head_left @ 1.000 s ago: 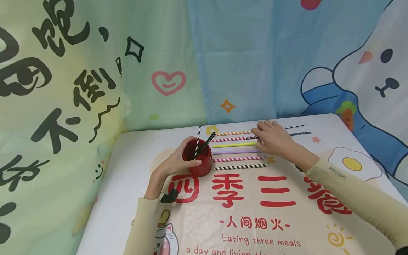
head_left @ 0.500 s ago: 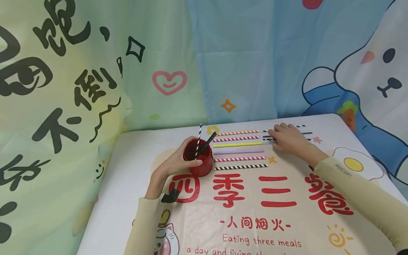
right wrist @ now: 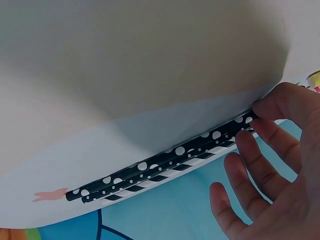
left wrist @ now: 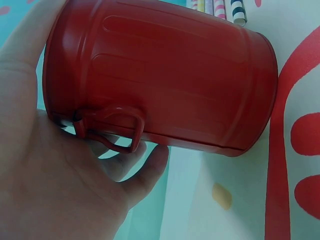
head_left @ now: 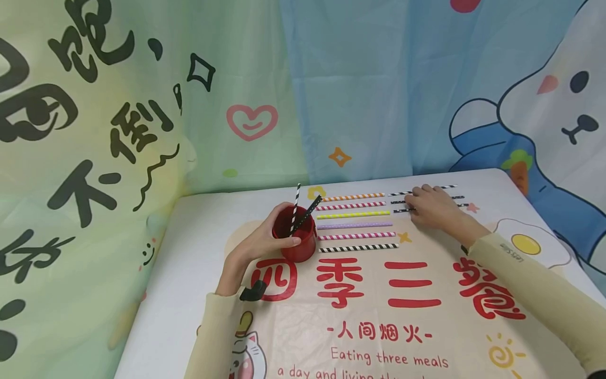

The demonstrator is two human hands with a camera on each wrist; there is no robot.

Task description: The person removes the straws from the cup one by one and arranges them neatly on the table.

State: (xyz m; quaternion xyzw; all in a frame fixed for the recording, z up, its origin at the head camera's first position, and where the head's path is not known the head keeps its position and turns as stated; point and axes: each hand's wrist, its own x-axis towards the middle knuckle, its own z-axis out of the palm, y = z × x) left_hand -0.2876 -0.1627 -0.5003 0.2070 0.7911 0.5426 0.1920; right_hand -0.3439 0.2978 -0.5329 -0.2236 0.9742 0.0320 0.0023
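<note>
My left hand (head_left: 265,239) grips a small red metal bucket (left wrist: 170,75), thumb on the near side and fingers round behind. Out of the bucket lean a black-and-white striped straw (head_left: 296,202) and a black straw with white dots (head_left: 311,208). At the back right of the table, my right hand (head_left: 428,208) pinches a white-dotted black straw (right wrist: 180,151) by thumb and forefinger, its other fingers loosely bent. This straw lies alongside a finer-dotted black straw (right wrist: 155,171) and a black-and-white striped straw (right wrist: 157,178); the hand covers their middles in the head view.
Between the hands lies a column of straws: orange striped (head_left: 352,197), red striped (head_left: 350,206), yellow (head_left: 352,215), purple (head_left: 355,226), pink striped (head_left: 356,236) and black striped (head_left: 358,248). A printed cloth (head_left: 360,347) covers the table; a patterned curtain (head_left: 350,84) hangs behind.
My right hand has carried the dotted straw rightward from over the coloured straws to beside the two black ones, then shifted it slightly further right. The left hand and bucket stay still.
</note>
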